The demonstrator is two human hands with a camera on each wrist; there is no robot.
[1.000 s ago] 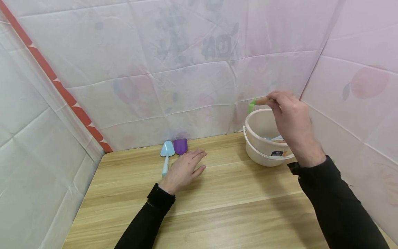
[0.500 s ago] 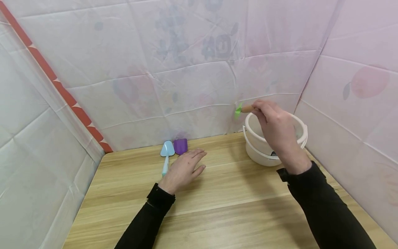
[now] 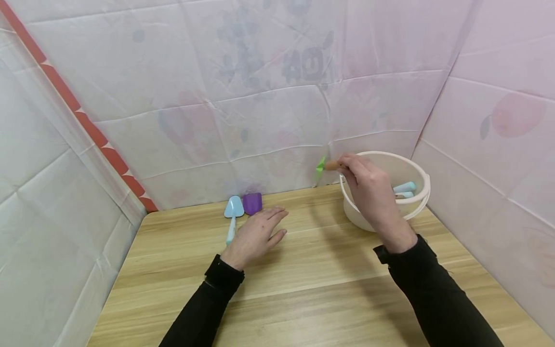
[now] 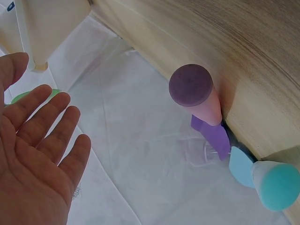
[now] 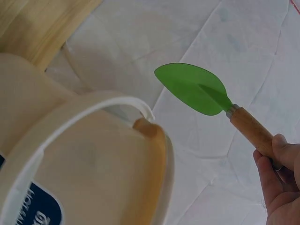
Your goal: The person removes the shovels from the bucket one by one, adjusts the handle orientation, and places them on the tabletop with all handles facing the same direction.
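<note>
Right hand (image 3: 373,193) pinches green trowel (image 5: 197,93) handle (blade beyond fingertips, seemingly beside bucket (image 3: 416,164)).

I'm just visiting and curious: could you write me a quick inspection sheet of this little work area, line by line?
Surface: wooden table, light grain.
Job's things: green trowel with wooden handle, held in the air beside the white bucket; pale blue handles show inside the bucket.
Clutter: purple scoop and light blue scoop lying by the back wall.
Hands: right hand grips the trowel's handle; left hand rests flat on the table, fingers straight, beside the scoops.
Cables: nothing seen.
Surroundings: creased pale cloth walls; red scalloped strip at left.
</note>
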